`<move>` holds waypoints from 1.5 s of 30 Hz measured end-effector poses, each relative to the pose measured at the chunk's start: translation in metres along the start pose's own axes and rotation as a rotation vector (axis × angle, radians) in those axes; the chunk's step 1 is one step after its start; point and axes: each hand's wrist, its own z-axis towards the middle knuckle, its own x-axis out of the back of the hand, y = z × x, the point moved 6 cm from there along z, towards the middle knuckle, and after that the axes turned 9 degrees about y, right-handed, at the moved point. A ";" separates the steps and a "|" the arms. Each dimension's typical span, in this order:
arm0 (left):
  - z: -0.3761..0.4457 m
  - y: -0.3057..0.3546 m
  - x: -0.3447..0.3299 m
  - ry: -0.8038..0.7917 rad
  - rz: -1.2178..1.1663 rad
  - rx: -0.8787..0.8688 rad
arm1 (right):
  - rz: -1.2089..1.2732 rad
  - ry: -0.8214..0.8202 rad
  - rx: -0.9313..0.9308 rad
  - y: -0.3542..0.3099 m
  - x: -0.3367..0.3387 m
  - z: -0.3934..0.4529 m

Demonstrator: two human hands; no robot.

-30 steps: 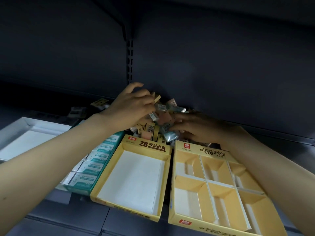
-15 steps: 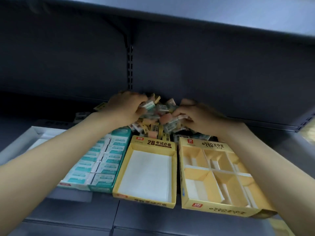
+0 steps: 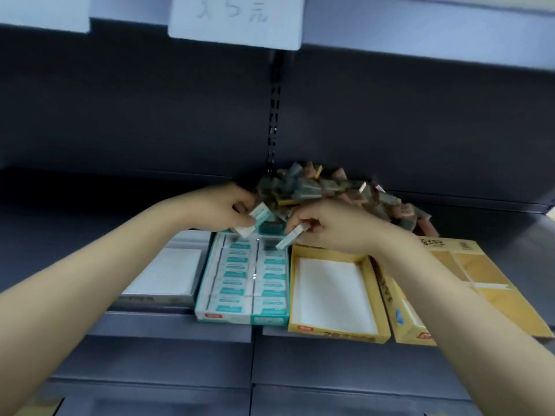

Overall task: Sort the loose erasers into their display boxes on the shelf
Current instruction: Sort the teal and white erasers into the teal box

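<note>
Seen nearest, at 7 and 5 o'clock: two bare forearms, reaching up and inward from the lower corners toward mid-frame, both nearly straight.

Beyond them, along the front edge of the shelf (image 3: 180, 324), lined up side by side from 9 toward 3 o'clock: a grey-white box (image 3: 168, 273) with a bare white floor; a teal box (image 3: 210, 283), filled with two columns of teal-and-white erasers; a yellow box (image 3: 374, 295) with a bare white floor; a divided yellow box (image 3: 492, 298), partly hidden under the right forearm.

Held above the far end of the teal box: left hand (image 3: 216, 210), back turned up, wrist slightly bent, thumb and fingers pinched on a teal-and-white eraser (image 3: 255, 219), tilted with its lower end toward 7 o'clock. Just beside it at 3 o'clock: right hand (image 3: 333, 225), knuckles up, fingers curled inward, clamped on a second eraser (image 3: 289, 238) by its upper end, lower end angled down over the teal box's far right corner. Hands close together, not touching.

Farther back, at 12 to 2 o'clock of the hands: a heap of loose erasers (image 3: 330, 190), piled against the dark rear panel (image 3: 150, 115). Individual wrappers there blurred; teal, tan and pinkish tones made out.

Overhead, at 12 o'clock: a pale price tag (image 3: 237, 21) with blurred handwriting, fixed to the upper shelf edge.
</note>
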 end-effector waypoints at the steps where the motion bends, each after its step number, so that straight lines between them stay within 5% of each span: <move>1: -0.003 -0.006 0.001 -0.012 0.009 -0.002 | 0.005 -0.008 -0.013 -0.004 -0.005 0.001; 7: -0.016 -0.030 -0.002 -0.178 0.045 -0.027 | -0.004 0.080 -0.081 -0.017 -0.013 0.009; 14: -0.012 -0.033 -0.003 -0.031 0.022 -0.152 | 0.101 0.221 -0.119 -0.016 -0.020 0.021; 23: -0.006 -0.031 -0.008 -0.012 0.062 -0.260 | 0.283 0.097 -0.215 -0.009 -0.030 0.031; 30: -0.001 -0.046 -0.005 0.109 0.147 -0.257 | 0.102 -0.059 -0.214 -0.008 -0.032 0.043; 45: 0.004 -0.044 0.011 0.198 0.259 -0.287 | 0.063 0.002 -0.228 0.002 -0.043 0.043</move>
